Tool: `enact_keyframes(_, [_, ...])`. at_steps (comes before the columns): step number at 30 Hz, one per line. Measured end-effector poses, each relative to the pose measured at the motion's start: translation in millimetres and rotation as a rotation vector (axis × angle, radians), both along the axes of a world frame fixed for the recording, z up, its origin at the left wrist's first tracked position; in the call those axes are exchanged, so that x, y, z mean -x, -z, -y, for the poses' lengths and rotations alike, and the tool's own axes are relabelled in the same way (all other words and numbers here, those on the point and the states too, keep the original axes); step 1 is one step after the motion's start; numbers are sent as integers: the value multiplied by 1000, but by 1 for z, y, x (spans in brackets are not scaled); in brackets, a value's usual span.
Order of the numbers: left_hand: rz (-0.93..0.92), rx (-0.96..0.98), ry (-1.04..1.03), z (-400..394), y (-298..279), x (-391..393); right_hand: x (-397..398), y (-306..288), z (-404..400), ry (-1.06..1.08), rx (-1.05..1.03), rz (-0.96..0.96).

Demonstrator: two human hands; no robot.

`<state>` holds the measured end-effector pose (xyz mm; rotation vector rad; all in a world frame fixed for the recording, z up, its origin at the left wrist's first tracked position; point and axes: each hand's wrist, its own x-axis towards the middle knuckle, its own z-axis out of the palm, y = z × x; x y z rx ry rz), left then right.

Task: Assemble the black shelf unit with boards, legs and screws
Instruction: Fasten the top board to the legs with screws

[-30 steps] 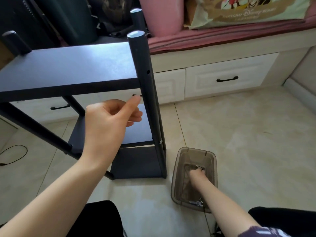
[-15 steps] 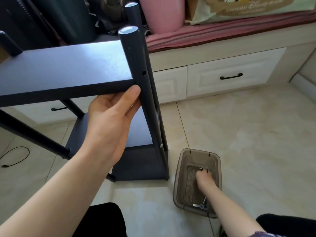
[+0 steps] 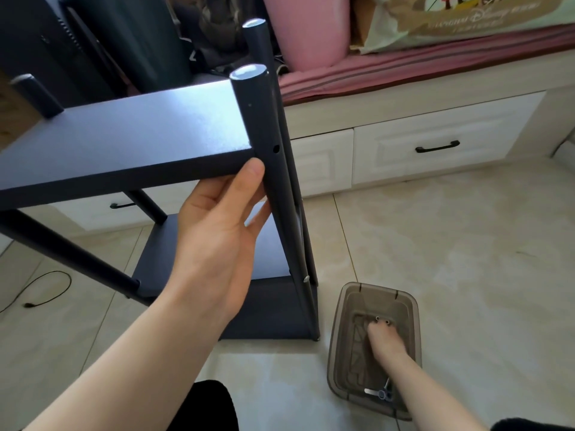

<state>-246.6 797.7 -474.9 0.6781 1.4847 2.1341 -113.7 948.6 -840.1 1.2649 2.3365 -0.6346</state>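
The black shelf unit stands on the tiled floor, with its top board (image 3: 130, 138) at the left and a lower board (image 3: 273, 253) beneath. The near right leg (image 3: 264, 119) shows an empty screw hole (image 3: 276, 148) beside the top board's corner. Lower down this leg, a silver screw head (image 3: 306, 278) sits at the lower board. My left hand (image 3: 217, 231) holds that corner from below, thumb on the board's front edge, fingers under it by the leg. My right hand (image 3: 382, 337) reaches into a brown translucent box (image 3: 342, 337), fingertips at small screws (image 3: 382, 320); its fingers are hidden.
A metal tool (image 3: 378, 393) lies at the box's near end. White drawers with black handles (image 3: 437, 147) run behind the shelf, under a seat with pink cushions (image 3: 308, 29). A black cable (image 3: 46, 293) lies on the floor at left. My black-clad knees are at the bottom.
My left hand went from hovering in front of the leg to holding the top board's corner from below. My right hand stayed in the box at the screws.
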Motion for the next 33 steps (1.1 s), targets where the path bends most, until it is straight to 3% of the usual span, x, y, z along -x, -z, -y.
enact_keyframes(5, [50, -19, 0, 1, 0, -3, -1, 4, 6, -84, 16, 10])
enact_keyframes(13, [113, -17, 4, -1, -4, -3, 8, -26, 5, -364, -168, 62])
enact_keyframes(19, [169, -23, 20, -2, -7, -5, 21, -117, 6, -513, -136, 71])
enact_keyframes(23, [212, -2, -67, -3, -12, -11, 28, -197, 20, -645, -219, 61])
enact_keyframes(28, [280, 5, -217, -5, -17, -25, 13, -298, 30, -721, -406, -211])
enact_keyframes(33, [361, 10, -218, -6, -23, -28, -12, -363, 36, -421, -357, -802])
